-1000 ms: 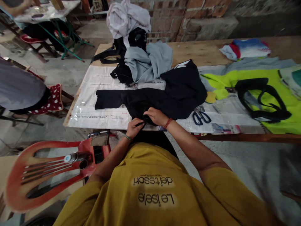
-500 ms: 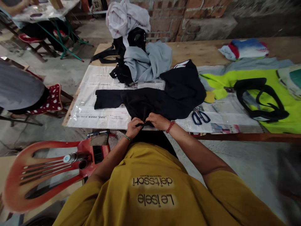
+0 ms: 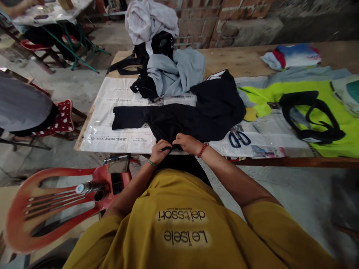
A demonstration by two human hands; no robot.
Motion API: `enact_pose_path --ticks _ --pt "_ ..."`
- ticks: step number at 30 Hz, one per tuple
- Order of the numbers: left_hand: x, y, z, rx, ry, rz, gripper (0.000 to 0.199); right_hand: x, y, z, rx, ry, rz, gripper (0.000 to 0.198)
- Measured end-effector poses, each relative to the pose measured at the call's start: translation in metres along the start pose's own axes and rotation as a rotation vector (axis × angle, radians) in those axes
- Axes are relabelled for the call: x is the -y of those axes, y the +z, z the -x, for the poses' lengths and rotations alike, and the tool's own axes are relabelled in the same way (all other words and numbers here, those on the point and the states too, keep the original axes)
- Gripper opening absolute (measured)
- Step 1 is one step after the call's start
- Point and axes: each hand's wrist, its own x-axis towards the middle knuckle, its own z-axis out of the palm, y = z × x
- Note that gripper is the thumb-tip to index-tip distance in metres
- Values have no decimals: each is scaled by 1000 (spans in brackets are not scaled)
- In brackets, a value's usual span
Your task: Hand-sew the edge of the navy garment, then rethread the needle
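A dark navy garment [image 3: 176, 117] lies spread over newspaper at the table's front edge, one sleeve-like end stretching left. My left hand [image 3: 160, 151] pinches its near edge. Close beside it, my right hand [image 3: 186, 144] has thumb and forefinger closed on the same edge, so the fingertips of both hands almost meet. The cloth right between the fingers is too dark to make out in detail. Dark-handled scissors [image 3: 239, 139] lie to the right of the garment, their blades apparently hidden beneath it.
Grey cloth [image 3: 179, 71] and a white bundle [image 3: 150, 24] are heaped at the back. To the right lie a neon-yellow garment [image 3: 331, 123] and a black strap-like piece [image 3: 314, 117]. A red plastic chair [image 3: 53, 171] stands at left; a seated person [image 3: 24, 102] is beyond it.
The fingers of my right hand have shifted very slightly at the garment's edge. Otherwise the hands and the cloth stay where they were; the view tilts a little.
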Motion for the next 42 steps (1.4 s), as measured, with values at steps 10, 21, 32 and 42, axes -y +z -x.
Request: enact_pose_path --ticks 10,21,32,42 --pt "0 0 0 28 27 19 18 9 -5 -13 -107 413 -749 19" --pt "-1 -3 0 68 41 23 13 13 -6 -21 -4 618 -633 15" --pt "3 -2 1 54 29 15 8 19 1 -27 -31 306 -71 22" --pt "7 -1 0 -20 -50 38 11 22 4 -26 44 284 -121 24"
